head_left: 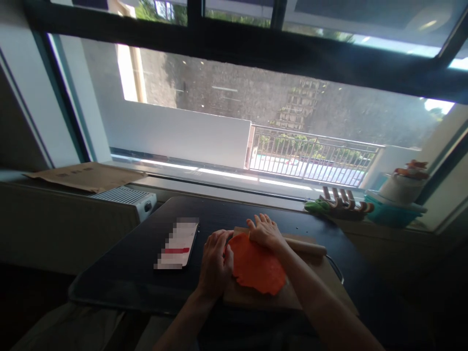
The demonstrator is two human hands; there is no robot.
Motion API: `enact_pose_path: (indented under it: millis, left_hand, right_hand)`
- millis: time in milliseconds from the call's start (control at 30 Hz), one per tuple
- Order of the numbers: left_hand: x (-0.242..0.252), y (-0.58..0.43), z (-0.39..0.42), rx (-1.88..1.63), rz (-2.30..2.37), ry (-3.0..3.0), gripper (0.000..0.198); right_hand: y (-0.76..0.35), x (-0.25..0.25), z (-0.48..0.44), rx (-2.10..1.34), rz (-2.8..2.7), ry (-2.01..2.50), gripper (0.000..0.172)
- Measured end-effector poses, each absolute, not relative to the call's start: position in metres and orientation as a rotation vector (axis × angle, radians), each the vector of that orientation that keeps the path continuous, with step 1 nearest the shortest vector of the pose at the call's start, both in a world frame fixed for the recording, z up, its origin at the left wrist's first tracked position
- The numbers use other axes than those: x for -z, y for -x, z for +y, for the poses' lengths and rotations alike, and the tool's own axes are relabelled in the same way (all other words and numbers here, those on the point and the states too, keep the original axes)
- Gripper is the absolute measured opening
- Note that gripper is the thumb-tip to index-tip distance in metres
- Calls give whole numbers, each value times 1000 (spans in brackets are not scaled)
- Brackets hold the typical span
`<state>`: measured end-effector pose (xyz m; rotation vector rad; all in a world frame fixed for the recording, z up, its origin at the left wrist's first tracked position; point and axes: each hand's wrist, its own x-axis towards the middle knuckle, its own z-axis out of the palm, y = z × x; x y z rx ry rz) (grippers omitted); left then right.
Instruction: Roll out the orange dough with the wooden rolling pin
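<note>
A flat orange sheet with a ragged edge, clay or dough by its look, lies on a brown board. At the sheet's left edge is my left hand, fingers curved and thumb apart from them, touching the rim. My right hand lies palm down over the sheet's far edge with fingers spread. Beneath that hand and wrist runs a pale wooden rolling pin, its right end showing. Whether the right palm presses on the pin or the sheet is hidden.
A phone, partly blurred out, lies left on the dark table. A dark curved handle shows at the board's right. A brown paper bag rests on a white unit at left. Teal and white containers and a wooden rack stand by the window.
</note>
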<state>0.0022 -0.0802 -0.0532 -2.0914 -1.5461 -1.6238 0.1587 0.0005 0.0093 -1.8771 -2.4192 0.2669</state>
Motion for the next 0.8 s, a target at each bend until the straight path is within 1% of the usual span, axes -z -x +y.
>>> enact_pose_path:
  millis: [167,233,300,400,433,500,567,633,700,800]
  left_hand:
    - [53,-7,-82,1639,-1508,2124,35]
    - [52,-8,-83,1631,-1498,2132,36]
    - [52,-8,-83,1621,-1488,2133,36]
    - [53,-5,-82,1610,-1482,2115,35]
    - [54,-4,-81,1608,-1486,2105,35]
    - [55,-2,-80,1608,-1496,2083,35]
    - [55,-1,-79,1614,-1499,2070,34]
    - [55,-2,-80,1623,-1495,2071,34]
    - [54,-4,-81,1634,-1485,2089,34]
    - [52,-7,-81,1647,-1459,2111,34]
  right_hand:
    - [-171,14,-75,-226,-2455,1589,68]
    - [-172,16,-86,-222,-2470,1559,68]
    - [-170,13,-71,-224,-2451,1636,66]
    - [-164,1,-18,-247,-2411,1827,64]
    - [-163,-4,-1,-272,-2425,1880,60]
    - [-161,-11,24,-296,-2461,1889,52]
    - [-161,-11,26,-293,-2477,1872,50]
    - [-162,-5,7,-259,-2443,1846,54]
    - [-165,5,-25,-221,-2407,1767,61]
    - [-167,16,-64,-186,-2431,1597,64]
